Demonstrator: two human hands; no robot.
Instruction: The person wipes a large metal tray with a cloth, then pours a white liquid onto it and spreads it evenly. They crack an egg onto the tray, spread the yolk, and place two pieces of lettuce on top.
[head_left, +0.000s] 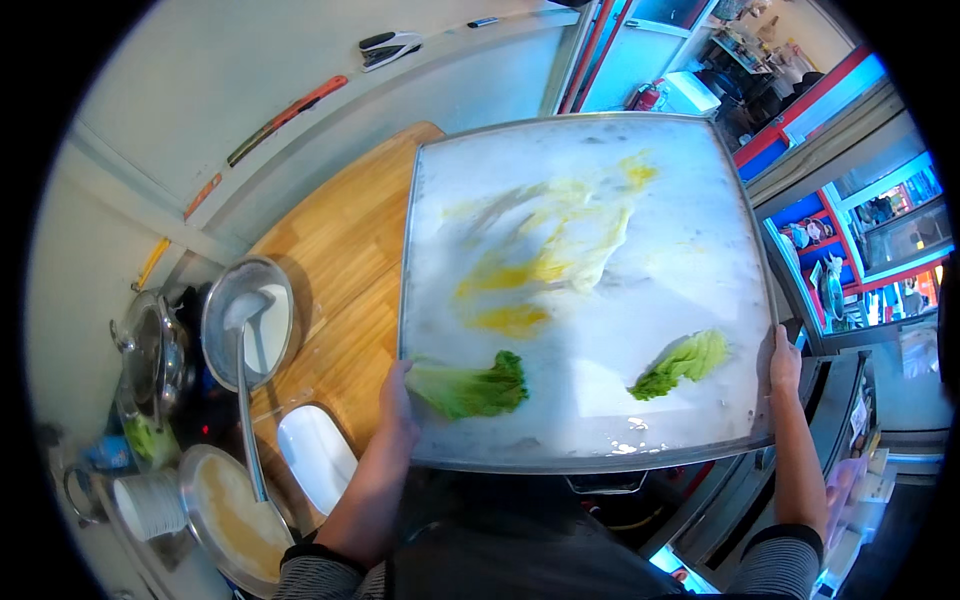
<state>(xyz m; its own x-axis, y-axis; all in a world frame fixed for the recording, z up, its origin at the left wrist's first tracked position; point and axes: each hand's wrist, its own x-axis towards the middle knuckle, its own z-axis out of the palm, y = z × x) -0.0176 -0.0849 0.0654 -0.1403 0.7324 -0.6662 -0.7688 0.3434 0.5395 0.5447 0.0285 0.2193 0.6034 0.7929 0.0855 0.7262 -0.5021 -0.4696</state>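
My left hand (400, 405) grips the left edge of a wide metal tray (675, 292), and my right hand (784, 360) grips its right edge. A thin, pale, wet layer streaked with yellow egg (510, 276) covers much of the tray. One lettuce leaf (480, 386) lies near the lower left corner, close to my left hand. Another lettuce leaf (682, 365) lies at the lower right. My fingers beneath the tray are hidden.
A wooden table (345, 217) holds a metal bowl (214, 300) of white liquid with a ladle (242, 390) in it, and a white oblong dish (319, 457). Lower left are a pan of tan batter (240, 517) and stacked white plates (150, 508). Drawers (832, 405) stand right.
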